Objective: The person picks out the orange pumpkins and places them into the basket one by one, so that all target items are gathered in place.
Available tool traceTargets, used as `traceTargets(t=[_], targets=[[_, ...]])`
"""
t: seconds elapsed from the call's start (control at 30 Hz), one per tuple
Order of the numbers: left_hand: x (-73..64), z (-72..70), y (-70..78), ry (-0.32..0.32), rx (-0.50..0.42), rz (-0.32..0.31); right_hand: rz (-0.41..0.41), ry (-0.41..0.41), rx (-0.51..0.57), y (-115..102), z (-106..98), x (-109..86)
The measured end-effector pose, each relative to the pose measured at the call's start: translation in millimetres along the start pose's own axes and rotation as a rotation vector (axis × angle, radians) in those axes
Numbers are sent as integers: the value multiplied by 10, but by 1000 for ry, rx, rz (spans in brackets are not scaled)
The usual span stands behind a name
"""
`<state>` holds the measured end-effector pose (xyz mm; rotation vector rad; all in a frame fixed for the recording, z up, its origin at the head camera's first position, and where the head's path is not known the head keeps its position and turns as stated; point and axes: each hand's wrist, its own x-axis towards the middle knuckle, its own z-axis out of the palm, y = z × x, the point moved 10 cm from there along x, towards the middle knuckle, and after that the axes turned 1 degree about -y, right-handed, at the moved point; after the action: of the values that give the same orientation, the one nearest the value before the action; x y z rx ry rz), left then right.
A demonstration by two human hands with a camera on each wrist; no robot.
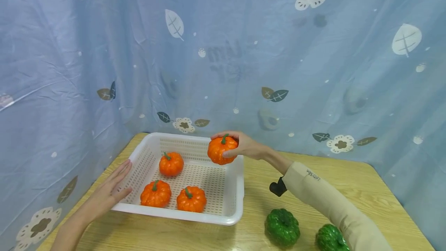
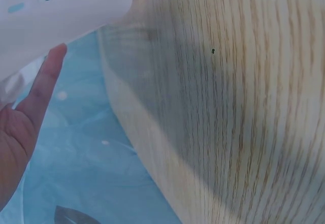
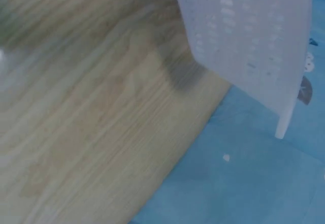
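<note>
In the head view, my right hand [image 1: 245,146] grips an orange pumpkin [image 1: 217,151] with a green stem, over the right back corner of a white plastic basket [image 1: 181,215]. Inside the basket sit three more orange pumpkins: one toward the back [image 1: 171,164], one at the front left [image 1: 156,194] and one at the front middle [image 1: 191,200]. With its fingers straight, my left hand [image 1: 106,195] lies along the basket's left side. The left wrist view shows a fingertip of that hand [image 2: 38,97] right at the basket wall [image 2: 66,28]. The right hand is out of the right wrist view.
Two green pumpkins, a nearer one [image 1: 283,227] and another [image 1: 331,238] partly behind the right sleeve [image 1: 334,200], lie on the wooden table [image 1: 251,189] right of the basket. A black heart shape [image 1: 277,187] shows by the cuff. Blue patterned curtain [image 1: 223,49] surrounds the table's back and sides.
</note>
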<state>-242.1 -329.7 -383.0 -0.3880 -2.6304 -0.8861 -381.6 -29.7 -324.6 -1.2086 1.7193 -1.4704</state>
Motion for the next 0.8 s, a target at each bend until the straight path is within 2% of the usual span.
traceTargets(t=[0.1, 0.23, 0.5, 0.67, 0.8], targets=[[-6, -6, 24, 8, 11, 16, 5, -47, -24, 35, -4, 69], [-10, -10, 42, 18, 24, 31, 59, -103, -67, 130, -24, 167], [-8, -3, 42, 6, 18, 10, 138, -193, -102, 287, -16, 318], [-3, -2, 57, 3, 7, 13, 205, -268, -191, 391, 47, 354], [-13, -4, 61, 8, 3, 21, 245, -343, -197, 472, 139, 374]])
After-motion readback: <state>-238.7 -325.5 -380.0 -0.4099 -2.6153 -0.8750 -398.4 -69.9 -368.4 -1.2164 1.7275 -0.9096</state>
